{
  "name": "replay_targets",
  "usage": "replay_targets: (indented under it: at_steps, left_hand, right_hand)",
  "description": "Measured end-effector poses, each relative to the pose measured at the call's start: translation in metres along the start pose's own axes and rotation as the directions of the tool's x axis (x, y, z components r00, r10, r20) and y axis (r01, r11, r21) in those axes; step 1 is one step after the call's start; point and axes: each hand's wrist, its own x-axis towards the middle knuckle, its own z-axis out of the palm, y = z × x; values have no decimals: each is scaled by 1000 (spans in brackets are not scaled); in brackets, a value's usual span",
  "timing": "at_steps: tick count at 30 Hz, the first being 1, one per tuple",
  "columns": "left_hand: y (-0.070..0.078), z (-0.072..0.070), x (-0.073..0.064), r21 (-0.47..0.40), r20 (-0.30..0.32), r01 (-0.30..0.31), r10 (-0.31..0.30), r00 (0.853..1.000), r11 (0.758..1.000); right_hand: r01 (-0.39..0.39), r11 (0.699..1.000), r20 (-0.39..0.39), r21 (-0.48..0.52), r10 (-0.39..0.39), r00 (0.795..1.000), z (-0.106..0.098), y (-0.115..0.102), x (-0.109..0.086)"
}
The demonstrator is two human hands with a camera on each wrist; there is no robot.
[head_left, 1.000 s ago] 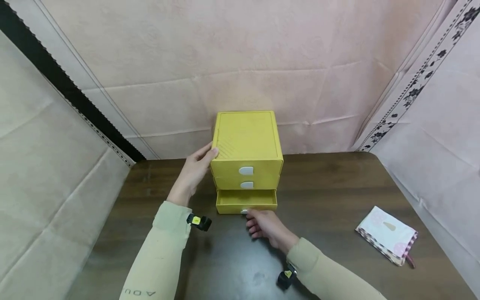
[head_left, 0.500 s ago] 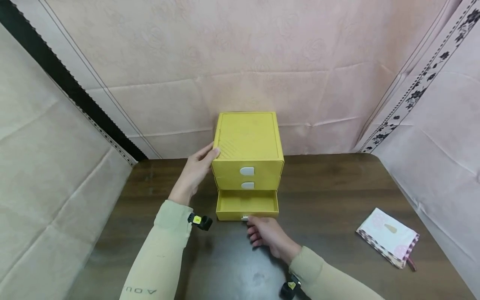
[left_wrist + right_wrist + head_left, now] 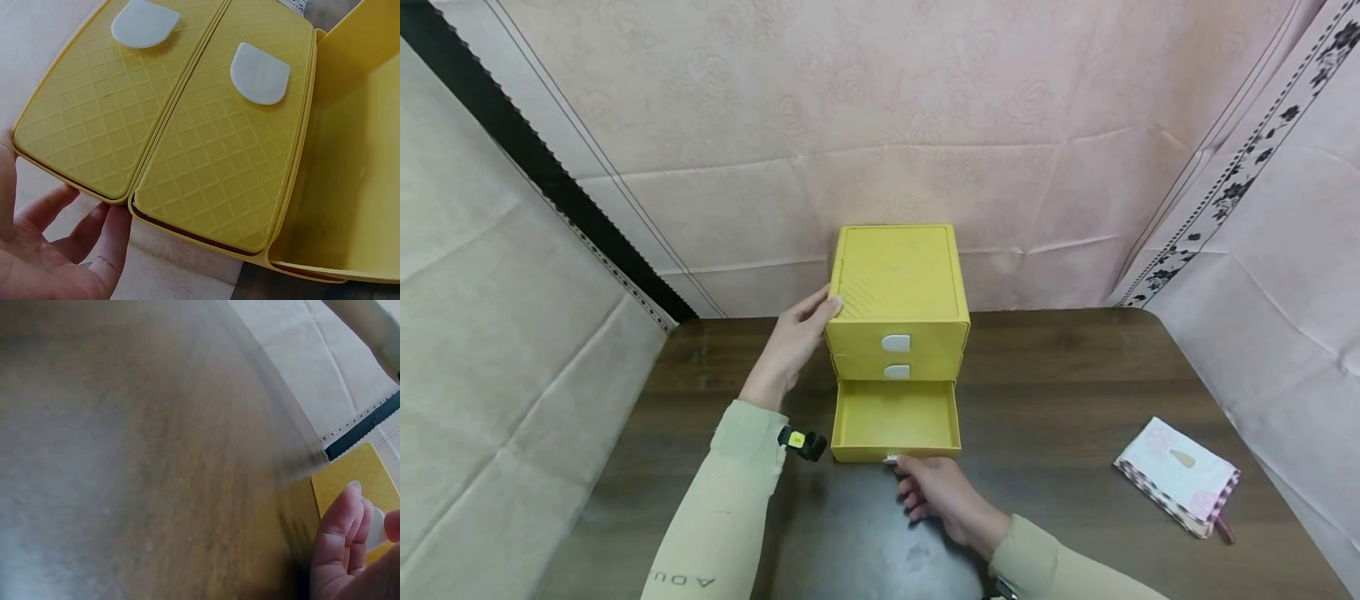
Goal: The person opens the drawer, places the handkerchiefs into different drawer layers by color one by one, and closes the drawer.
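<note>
A yellow three-drawer storage box (image 3: pixel 898 271) stands on the table. Its bottom drawer (image 3: pixel 897 412) is pulled well out and holds nothing that I can see. The upper two drawers, with white tabs (image 3: pixel 261 73) on their fronts, are closed. My left hand (image 3: pixel 793 342) holds the box at its left side, thumb over the top edge and fingers (image 3: pixel 114 240) against the side wall. With thumb and fingers my right hand (image 3: pixel 943 496) pinches the white handle (image 3: pixel 891 458) of the bottom drawer; part of that handle also shows between the fingers in the right wrist view.
A folded white cloth item (image 3: pixel 1180 471) with a checked edge and a small strap lies on the right of the brown table (image 3: pixel 1045 400). Pale cloth (image 3: pixel 970 108) hangs behind the table and along both sides. The box stands near the back edge.
The bottom drawer has slid further out toward me, with my right hand moving back along with it. My left hand stays at the same place on the box.
</note>
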Motion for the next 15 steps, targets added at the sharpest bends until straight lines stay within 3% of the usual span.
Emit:
replay_targets:
  at_steps: [15]
  left_hand:
    - [-1,-1,2,1,-3,-5,5,1000,1000]
  right_hand:
    - [-22,1000,19,-22,22,1000,-2,9,-17]
